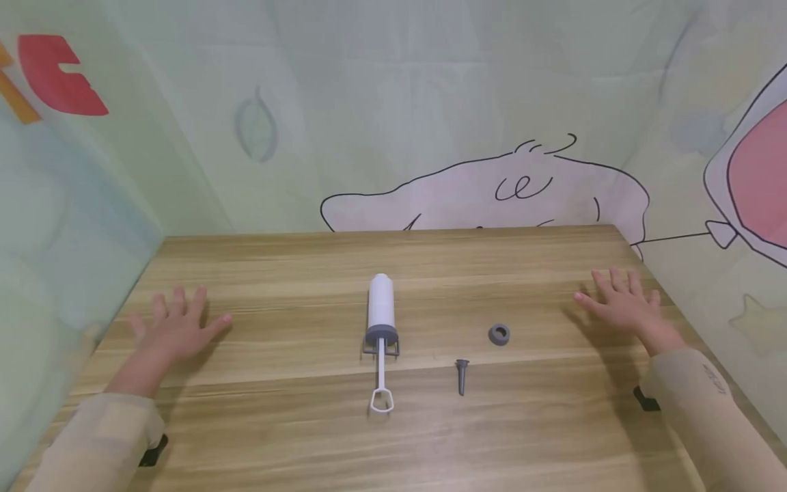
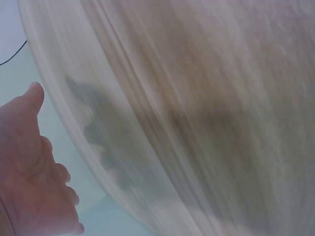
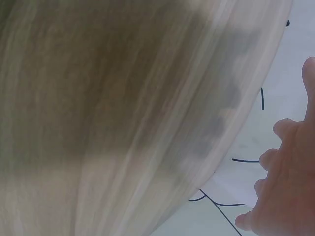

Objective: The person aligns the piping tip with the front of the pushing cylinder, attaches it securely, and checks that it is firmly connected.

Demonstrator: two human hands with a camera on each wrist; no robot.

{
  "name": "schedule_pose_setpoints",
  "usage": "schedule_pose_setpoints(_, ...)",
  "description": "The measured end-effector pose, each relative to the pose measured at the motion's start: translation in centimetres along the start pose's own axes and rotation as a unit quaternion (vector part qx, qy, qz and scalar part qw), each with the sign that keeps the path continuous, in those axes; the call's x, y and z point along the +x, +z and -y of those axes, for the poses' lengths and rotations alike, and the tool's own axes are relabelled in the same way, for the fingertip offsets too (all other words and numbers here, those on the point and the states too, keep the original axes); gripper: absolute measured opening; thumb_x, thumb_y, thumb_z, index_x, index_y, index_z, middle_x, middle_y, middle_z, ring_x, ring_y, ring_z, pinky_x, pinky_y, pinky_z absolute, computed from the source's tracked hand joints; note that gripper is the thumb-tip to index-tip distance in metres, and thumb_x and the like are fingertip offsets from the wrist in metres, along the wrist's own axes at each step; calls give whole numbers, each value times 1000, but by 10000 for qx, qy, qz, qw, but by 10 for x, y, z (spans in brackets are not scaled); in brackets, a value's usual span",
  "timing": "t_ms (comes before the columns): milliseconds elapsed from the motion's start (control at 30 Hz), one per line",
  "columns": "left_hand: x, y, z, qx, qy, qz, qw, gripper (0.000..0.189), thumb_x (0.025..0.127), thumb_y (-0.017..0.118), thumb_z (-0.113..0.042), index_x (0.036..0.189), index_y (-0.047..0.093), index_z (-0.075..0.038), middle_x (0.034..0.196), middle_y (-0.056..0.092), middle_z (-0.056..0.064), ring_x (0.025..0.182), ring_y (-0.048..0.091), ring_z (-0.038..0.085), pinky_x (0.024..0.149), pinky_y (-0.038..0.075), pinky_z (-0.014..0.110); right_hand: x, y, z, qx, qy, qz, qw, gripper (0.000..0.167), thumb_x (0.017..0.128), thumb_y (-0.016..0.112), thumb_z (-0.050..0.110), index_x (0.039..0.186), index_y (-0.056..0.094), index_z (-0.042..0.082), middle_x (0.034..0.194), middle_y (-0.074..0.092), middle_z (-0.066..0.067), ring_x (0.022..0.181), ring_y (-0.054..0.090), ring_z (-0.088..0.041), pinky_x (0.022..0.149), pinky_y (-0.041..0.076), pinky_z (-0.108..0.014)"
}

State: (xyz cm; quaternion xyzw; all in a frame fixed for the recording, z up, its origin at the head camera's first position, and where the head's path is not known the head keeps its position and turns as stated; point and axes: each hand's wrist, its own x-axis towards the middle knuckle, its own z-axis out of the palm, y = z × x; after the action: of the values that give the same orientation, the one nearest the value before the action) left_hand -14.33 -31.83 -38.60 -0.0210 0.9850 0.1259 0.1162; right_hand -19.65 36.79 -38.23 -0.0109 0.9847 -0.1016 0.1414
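Note:
In the head view my left hand (image 1: 174, 333) is over the left side of the wooden table, fingers spread, holding nothing. My right hand (image 1: 628, 309) is likewise spread over the right side and holds nothing. Between them lies a white tube with a grey collar and a white looped plunger, like a cookie press or large syringe (image 1: 381, 304). To its right are a small grey tapered nozzle (image 1: 462, 377) and a grey ring (image 1: 499, 334), the ring being nearest to my right hand. Both wrist views show an outstretched hand above its shadow.
The wood-grain table (image 1: 277, 424) ends at a back edge against a printed curtain (image 1: 295, 123) with cartoon drawings. More curtain hangs along both sides, close to the table's left and right edges. Each sleeve has a black piece (image 1: 647, 399) at the cuff.

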Motion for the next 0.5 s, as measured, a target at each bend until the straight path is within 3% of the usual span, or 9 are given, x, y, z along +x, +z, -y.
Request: schedule_pose_setpoints(500, 10, -1, -36, 176, 369, 124, 9991, 90, 83, 24, -67, 141, -2, -3, 140, -13, 32, 123, -16, 54, 86, -10, 74, 0, -6, 14, -214, -230, -69, 9995, 85, 83, 25, 67, 143, 1, 10, 143, -11, -27, 126, -18, -49, 87, -11, -73)
